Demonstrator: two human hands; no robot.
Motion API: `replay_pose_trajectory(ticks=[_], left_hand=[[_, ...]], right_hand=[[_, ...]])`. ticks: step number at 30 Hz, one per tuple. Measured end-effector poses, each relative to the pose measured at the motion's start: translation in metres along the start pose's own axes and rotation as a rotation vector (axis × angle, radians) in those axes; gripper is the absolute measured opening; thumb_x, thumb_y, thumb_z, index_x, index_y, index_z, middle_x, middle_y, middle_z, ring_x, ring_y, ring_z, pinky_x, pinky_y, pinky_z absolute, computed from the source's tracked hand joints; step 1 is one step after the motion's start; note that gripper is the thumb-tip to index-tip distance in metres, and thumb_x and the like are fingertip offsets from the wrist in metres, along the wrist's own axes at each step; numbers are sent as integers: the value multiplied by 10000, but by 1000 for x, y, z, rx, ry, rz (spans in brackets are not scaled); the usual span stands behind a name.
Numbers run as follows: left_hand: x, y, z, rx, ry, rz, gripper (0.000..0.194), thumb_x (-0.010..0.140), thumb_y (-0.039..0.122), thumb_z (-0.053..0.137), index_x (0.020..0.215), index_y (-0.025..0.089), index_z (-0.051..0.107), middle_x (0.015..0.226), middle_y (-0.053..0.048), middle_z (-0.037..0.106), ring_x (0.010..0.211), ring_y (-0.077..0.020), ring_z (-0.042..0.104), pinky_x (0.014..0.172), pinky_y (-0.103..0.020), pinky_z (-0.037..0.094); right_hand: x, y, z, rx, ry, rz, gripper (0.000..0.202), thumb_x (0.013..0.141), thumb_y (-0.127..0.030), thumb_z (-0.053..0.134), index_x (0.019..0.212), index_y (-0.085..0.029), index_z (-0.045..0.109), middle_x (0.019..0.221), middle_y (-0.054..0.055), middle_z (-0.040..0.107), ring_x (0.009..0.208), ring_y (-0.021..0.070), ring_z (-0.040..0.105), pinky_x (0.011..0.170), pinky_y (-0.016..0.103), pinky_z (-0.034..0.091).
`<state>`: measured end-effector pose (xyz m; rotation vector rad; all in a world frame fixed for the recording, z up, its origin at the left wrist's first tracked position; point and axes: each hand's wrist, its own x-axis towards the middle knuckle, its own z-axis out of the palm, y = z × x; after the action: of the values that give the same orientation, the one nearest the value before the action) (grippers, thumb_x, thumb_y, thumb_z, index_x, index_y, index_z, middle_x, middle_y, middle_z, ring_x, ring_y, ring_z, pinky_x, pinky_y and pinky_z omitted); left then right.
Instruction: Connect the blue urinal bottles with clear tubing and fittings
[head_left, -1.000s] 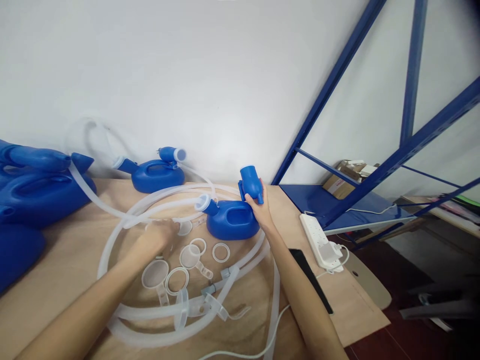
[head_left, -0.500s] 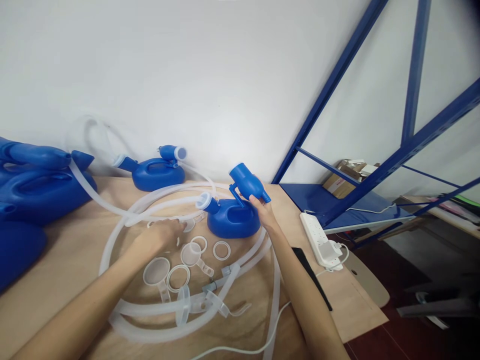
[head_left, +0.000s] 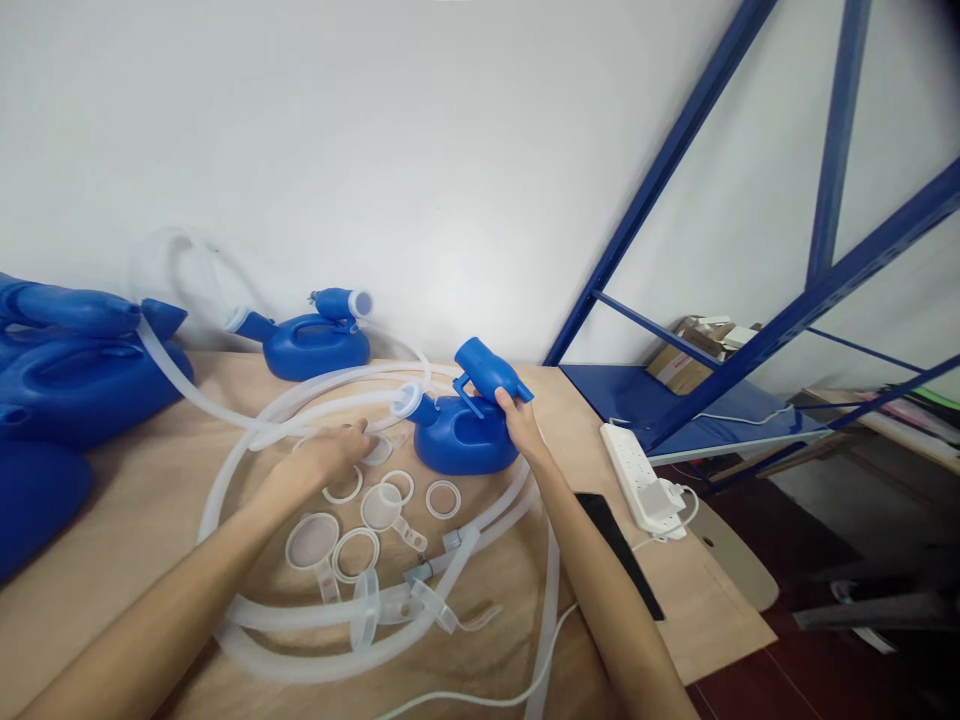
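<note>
My right hand (head_left: 521, 420) grips a blue funnel-like urinal head (head_left: 489, 368) by its narrow end, with its wide mouth tilted up and left. It is just above the handle of a blue urinal bottle (head_left: 469, 440), which has a white collar on its angled neck. My left hand (head_left: 334, 458) is over the table, fingers curled together beside a clear cap (head_left: 377, 450); anything between the fingertips is hidden. Nearby lie a white sealing ring (head_left: 443, 485), several similar rings and another clear cap with a strap (head_left: 382, 508).
Translucent hoses (head_left: 300, 668) coil around the small parts. A second blue bottle (head_left: 318, 350) stands by the wall, and more blue bottles (head_left: 97, 395) crowd the left. At right lie a black flat object (head_left: 622, 555) and a power strip (head_left: 637, 485), beside blue shelving (head_left: 667, 400).
My left hand has moved slightly up, uncovering more of a white ring below it. The blue urinal head in my right hand has dropped slightly and tipped closer to the bottle.
</note>
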<state>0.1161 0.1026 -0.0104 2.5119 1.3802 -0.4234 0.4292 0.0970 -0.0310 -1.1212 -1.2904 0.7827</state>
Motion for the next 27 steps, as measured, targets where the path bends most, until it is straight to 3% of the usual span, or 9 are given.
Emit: replay_pose_trajectory(ticks=[6,9,12,14,17,21,27], left_hand=[[-6,-8,-12,-37,66,142,184,835,120,501,918,174,656,1162,-122,678,1018,-291,667,904,-393,505],[-16,-9,-19,-93,94,215,255,918,228,469,1085,182,658,1148,-109,706,1066,-276,656,968,-380,493],[-22,-11,-21,-212,131,285,419,986,313,380,1322,185,596,1272,-122,702,1152,-290,650,1032,-412,490],[-21,-13,-19,-268,136,309,447,997,326,362,1354,204,601,1321,-109,696,1188,-294,652,1051,-412,497],[-11,-16,-11,-283,132,303,457,1001,303,357,1368,219,616,1380,-89,677,1252,-279,639,1098,-386,489],[8,-22,2,-235,126,269,509,1012,261,332,1479,208,526,1530,-93,561,1403,-233,539,1216,-349,389],[10,-25,10,-163,32,150,509,971,344,465,1451,212,570,1416,-136,628,1301,-293,625,1137,-400,469]], right_hand=[[1,1,-3,37,-13,23,638,780,-708,750,1217,-245,715,1055,81,806,1282,355,670,1187,550,470],[0,1,-3,56,-14,31,675,770,-692,769,1272,-247,697,1047,70,809,1254,348,689,1178,543,481],[-1,0,-3,61,-20,43,694,768,-704,764,1286,-247,694,1038,66,812,1249,347,693,1169,540,491],[-1,-1,-3,63,-18,47,698,764,-719,763,1269,-242,701,1033,68,815,1256,348,688,1175,538,486],[-1,-4,-1,66,3,46,681,763,-739,757,1227,-242,715,1065,76,812,1242,357,695,1162,544,497],[-2,-4,0,39,47,36,634,782,-717,761,1217,-258,712,1168,79,793,1207,358,713,1134,549,522],[1,3,-2,58,35,53,578,805,-737,725,1115,-250,721,1103,83,805,1119,347,752,1078,547,562]])
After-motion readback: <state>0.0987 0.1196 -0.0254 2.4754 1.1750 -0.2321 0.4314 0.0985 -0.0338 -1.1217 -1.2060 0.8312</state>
